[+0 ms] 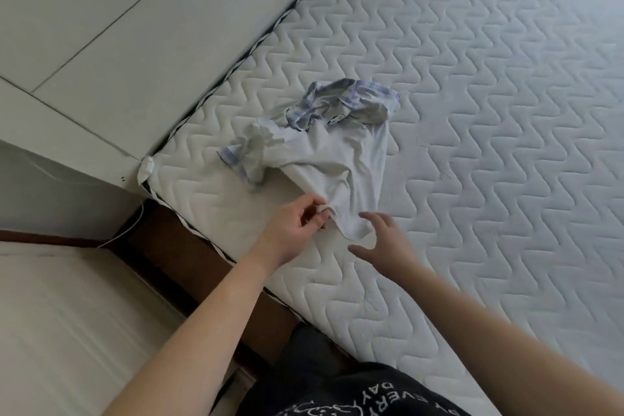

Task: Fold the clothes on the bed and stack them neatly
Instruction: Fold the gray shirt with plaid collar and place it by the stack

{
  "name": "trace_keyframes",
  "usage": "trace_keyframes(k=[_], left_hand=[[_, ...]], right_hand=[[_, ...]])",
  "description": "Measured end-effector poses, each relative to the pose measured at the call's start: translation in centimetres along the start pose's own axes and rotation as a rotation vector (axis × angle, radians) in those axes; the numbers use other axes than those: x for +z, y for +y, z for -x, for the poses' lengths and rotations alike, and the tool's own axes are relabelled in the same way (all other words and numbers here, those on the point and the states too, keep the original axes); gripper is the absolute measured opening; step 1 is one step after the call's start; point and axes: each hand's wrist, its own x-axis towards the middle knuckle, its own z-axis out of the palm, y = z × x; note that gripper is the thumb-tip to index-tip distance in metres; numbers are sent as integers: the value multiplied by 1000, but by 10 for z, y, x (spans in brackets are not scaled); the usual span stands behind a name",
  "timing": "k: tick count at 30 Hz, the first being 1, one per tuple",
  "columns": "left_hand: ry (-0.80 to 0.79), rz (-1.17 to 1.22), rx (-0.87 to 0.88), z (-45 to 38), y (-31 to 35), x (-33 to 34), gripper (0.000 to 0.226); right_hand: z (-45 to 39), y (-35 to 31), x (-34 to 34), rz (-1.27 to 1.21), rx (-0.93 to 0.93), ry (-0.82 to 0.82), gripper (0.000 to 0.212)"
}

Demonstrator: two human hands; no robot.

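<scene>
Nearest the camera: the person's dark printed top (341, 395) at the bottom edge, both bare forearms reaching out over the near edge of the bed (489, 111).

Left hand (293, 230): thumb and fingers pinching the near hem of the white shirt (337, 159), close to the bed's near edge. Right hand (381, 240): fingers spread and loosely bent, holding nothing, just beside the hem's other end; cannot tell whether the fingertips touch the cloth.

Shirt: lies crumpled on the quilted mattress, toward the near-left corner by the headboard (141, 44). Lower body is roughly flat. The upper part is bunched, with blue-striped trim on the collar and the left sleeve, which is twisted up toward the corner. No second garment and no stack in view.

Beyond: white panelled headboard along the far-left edge; a thin white cable (128, 230) hanging off the corner toward the floor.

Step in hand (judgement): start of the first garment, taking the hem to spread it; no fold made yet, task barely begun.

Next move calls for: right hand to pinch the hem's free end, then both hands pull the hem taut toward the near edge and shake or drag the body flat. Collar and sleeves need untwisting before any fold.
</scene>
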Motion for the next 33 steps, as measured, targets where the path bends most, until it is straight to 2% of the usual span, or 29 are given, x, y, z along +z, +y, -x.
trace_keyframes(k=[2, 5, 8, 12, 13, 15, 17, 20, 22, 23, 25, 28, 33], left_hand=[[-3, -93, 64, 16, 19, 18, 6], [16, -133, 148, 38, 45, 44, 4], [10, -113, 188, 55, 67, 64, 3], [13, -94, 222, 71, 88, 84, 5], [39, -100, 223, 73, 92, 88, 6], [85, -96, 221, 78, 97, 96, 7], [103, -86, 194, 81, 97, 108, 14], [64, -111, 153, 85, 83, 126, 40], [-6, -169, 91, 89, 70, 140, 60], [-28, -201, 65, 92, 64, 149, 63], [-12, -248, 23, 95, 55, 167, 54], [97, -115, 26, 96, 51, 182, 17], [149, 9, 52, 91, 78, 173, 22]], right_hand=[[17, -12, -8, 39, -131, -1, 88], [43, -21, -15, -109, -226, 85, 86], [66, -16, -30, -282, -227, 209, 66], [91, 4, -52, -170, -328, 220, 11], [97, 7, -57, -168, -299, 196, 12], [107, 15, -67, -200, -216, 163, 26], [118, 19, -79, -264, -146, 183, 25], [138, 26, -96, -512, -85, 219, 24], [149, 33, -105, -676, -84, 201, 26], [154, 36, -109, -754, -91, 181, 27], [163, 41, -117, -874, -114, 148, 29], [171, 49, -128, -928, -131, 167, 34], [174, 65, -151, -943, -127, 286, 33]])
